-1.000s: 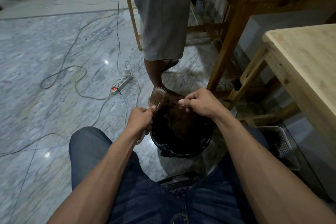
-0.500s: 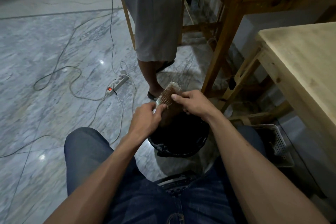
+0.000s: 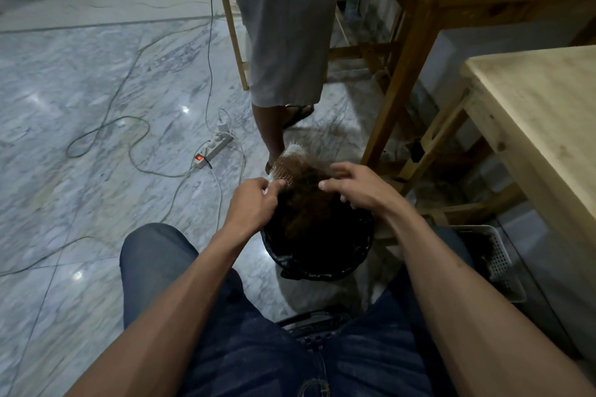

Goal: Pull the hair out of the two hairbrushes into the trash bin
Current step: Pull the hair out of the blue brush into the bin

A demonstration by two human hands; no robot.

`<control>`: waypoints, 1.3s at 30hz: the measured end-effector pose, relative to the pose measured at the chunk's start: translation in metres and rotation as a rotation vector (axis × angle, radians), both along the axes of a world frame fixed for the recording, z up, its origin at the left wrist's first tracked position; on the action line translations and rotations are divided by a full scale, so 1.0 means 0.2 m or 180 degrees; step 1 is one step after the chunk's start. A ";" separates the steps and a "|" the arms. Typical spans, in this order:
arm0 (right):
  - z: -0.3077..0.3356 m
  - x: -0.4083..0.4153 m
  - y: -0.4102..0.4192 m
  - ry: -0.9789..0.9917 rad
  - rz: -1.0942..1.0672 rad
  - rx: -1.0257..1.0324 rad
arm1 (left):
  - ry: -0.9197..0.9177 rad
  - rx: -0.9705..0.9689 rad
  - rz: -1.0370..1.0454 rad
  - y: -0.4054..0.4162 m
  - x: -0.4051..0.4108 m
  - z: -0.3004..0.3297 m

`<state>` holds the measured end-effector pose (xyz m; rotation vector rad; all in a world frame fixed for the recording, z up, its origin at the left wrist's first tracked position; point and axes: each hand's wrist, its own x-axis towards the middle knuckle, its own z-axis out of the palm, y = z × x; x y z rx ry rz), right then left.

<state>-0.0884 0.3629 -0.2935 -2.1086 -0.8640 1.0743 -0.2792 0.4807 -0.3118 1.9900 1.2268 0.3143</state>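
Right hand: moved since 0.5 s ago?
Yes. The right hand has opened off the hairbrush and sits over the trash bin rim, its fingers spread above the hair.

Open floor [image 3: 96,106] left of the trash bin [image 3: 317,267]; standing person's leg [image 3: 269,135] just behind, table leg [image 3: 392,100] right.

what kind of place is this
Probably an indoor workroom or home work area: polished marble floor, bare wooden tables, a power strip with cables trailing across the floor.

Both forearms reach fwd; left hand [image 3: 253,203] fingers curled in a grip, right hand [image 3: 356,188] fingers spread, relaxed.
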 end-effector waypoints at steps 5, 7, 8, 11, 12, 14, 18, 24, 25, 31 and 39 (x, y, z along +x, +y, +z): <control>0.06 -0.02 0.04 0.0114 -0.0699 0.0389 | 0.0027 0.0550 -0.0323 -0.07 0.02 0.03; 0.05 -0.03 0.05 0.0038 -0.0526 0.0504 | 0.0082 0.0650 -0.0387 -0.09 0.03 0.04; 0.04 -0.04 0.05 -0.0103 -0.0508 0.0536 | 0.0124 0.0656 -0.0387 -0.09 0.03 0.05; 0.03 -0.03 0.06 -0.0370 -0.0598 0.0472 | 0.0217 0.0457 -0.0238 -0.06 0.03 0.04; 0.03 -0.02 0.05 -0.0388 -0.0592 0.0411 | 0.0238 0.0343 -0.0135 -0.04 0.02 0.04; 0.05 -0.01 0.03 -0.0430 -0.0523 0.0296 | 0.0284 0.0175 0.0051 -0.01 0.02 0.04; 0.06 0.04 -0.02 -0.0462 -0.0346 0.0113 | 0.0205 0.0053 0.0054 -0.01 0.04 0.05; 0.03 0.04 0.00 0.0126 0.0003 -0.0005 | 0.0289 0.0130 -0.0440 -0.08 0.09 0.11; 0.02 0.02 0.01 0.0313 0.0025 0.0188 | 0.0331 0.0051 -0.0485 -0.10 0.09 0.13; -0.16 -0.08 0.07 0.1214 -0.0595 0.1163 | -0.0348 -0.1300 -0.0074 -0.05 0.06 0.21; -0.37 -0.08 -0.03 0.1607 -0.1370 0.1223 | -0.1071 -0.2079 0.0353 0.00 0.03 0.23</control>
